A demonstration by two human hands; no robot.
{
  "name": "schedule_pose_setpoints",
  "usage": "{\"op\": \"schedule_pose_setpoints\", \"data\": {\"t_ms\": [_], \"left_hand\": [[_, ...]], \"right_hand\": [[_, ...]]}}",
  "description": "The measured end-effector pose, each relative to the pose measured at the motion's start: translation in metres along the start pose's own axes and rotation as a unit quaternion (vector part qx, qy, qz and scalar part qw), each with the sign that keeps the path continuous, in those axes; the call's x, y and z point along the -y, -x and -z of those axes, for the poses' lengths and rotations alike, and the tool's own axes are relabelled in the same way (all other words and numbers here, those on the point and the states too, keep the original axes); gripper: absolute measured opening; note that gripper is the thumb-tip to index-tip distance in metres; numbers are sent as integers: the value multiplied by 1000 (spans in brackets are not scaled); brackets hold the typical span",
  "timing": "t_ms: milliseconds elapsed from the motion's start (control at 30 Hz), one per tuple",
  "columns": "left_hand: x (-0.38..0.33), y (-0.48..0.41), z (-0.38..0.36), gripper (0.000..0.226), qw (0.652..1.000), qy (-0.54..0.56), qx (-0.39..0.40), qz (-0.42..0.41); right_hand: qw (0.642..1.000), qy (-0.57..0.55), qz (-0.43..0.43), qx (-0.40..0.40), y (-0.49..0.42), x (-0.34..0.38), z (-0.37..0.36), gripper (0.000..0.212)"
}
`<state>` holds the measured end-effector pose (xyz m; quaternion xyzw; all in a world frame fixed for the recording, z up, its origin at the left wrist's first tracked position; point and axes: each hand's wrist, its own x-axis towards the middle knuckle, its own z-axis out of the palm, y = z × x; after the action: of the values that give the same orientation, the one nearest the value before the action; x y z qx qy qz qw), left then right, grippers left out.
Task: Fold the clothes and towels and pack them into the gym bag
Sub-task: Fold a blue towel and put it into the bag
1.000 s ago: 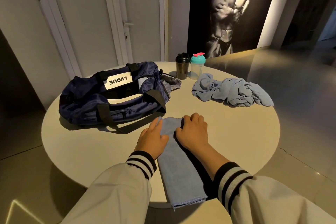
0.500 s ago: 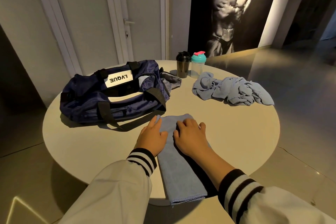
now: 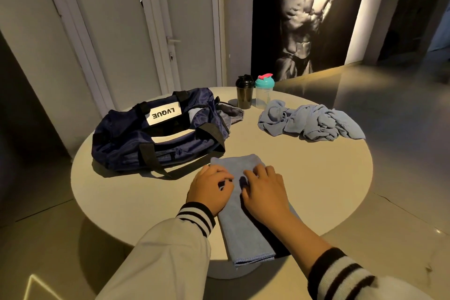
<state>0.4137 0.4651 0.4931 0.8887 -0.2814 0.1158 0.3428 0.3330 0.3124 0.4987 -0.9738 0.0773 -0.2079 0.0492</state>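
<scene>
Towel (image 3: 246, 231): folded into a long narrow strip that runs away from the person. Its near end hangs over the near rim of the table (image 3: 316, 190), and its far end stops just short of the bag.
Left hand (image 3: 210, 189): on the strip's left edge, fingers curled, and it appears to pinch the cloth.
Right hand (image 3: 264, 192): on the strip just beside the left, fingers bent with the tips on the cloth. Cannot tell whether it grips or only presses.
Step in hand (judgement): a cross fold to shorten the strip.
Bag (image 3: 155, 139): left of centre, unzipped, with its mouth gaping upward. Something pale shows inside, but I cannot tell what.
Heap (image 3: 309, 122): blue cloth, crumpled and unfolded, at the far right near the rim.
Bottles: a black one (image 3: 244, 92) and a teal-lidded one (image 3: 264, 91) stand upright at the far edge between bag and heap.
Progress (judgement): early. One towel is part-folded, the heap is untouched, and the strip is not yet packed.
Room: bare tabletop lies right of the strip and ahead of it. The bag strap lies close on the left.
Edge risk: the overhanging end could drag the strip off.
</scene>
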Motion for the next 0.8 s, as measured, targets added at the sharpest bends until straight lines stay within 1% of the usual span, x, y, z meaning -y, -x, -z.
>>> {"op": "schedule_pose_setpoints", "data": {"t_ms": [67,133,233,300,333,367,467,500,567,600,667,733,800], "left_hand": [[-6,8,4,20,1000,19,9,-11],[-13,19,4,23,999,18,34,-30],[-18,34,6,33,997,22,71,-25],[-18,41,7,39,995,27,94,-18],[-17,44,7,40,994,23,103,-17],[-18,47,7,39,994,12,105,-16],[-19,56,8,35,998,-23,63,-16],[-19,60,9,34,999,-21,46,-14],[-23,68,13,31,1000,-1,28,-8],[-26,73,15,31,999,12,35,-12],[-34,88,17,41,996,19,69,-44],[-39,105,18,53,992,-2,100,-74],[-39,116,20,64,987,-27,126,-91]], "right_hand": [[998,-13,-27,52,16,-5,1,33],[995,-42,-36,79,24,-11,4,41],[991,-58,-25,117,28,-9,11,48],[988,-70,-15,136,32,-7,15,49],[988,-79,-12,132,35,-7,18,48],[990,-84,-12,111,38,-9,21,46],[997,-67,-29,20,55,-18,31,40],[997,-65,-31,10,61,-20,33,37],[995,-87,-36,26,75,-26,30,32],[993,-105,-38,30,82,-28,27,30],[990,-134,-37,3,94,-30,21,30],[987,-156,-48,-14,100,-31,20,34],[984,-173,-51,-15,105,-31,20,39]]}}
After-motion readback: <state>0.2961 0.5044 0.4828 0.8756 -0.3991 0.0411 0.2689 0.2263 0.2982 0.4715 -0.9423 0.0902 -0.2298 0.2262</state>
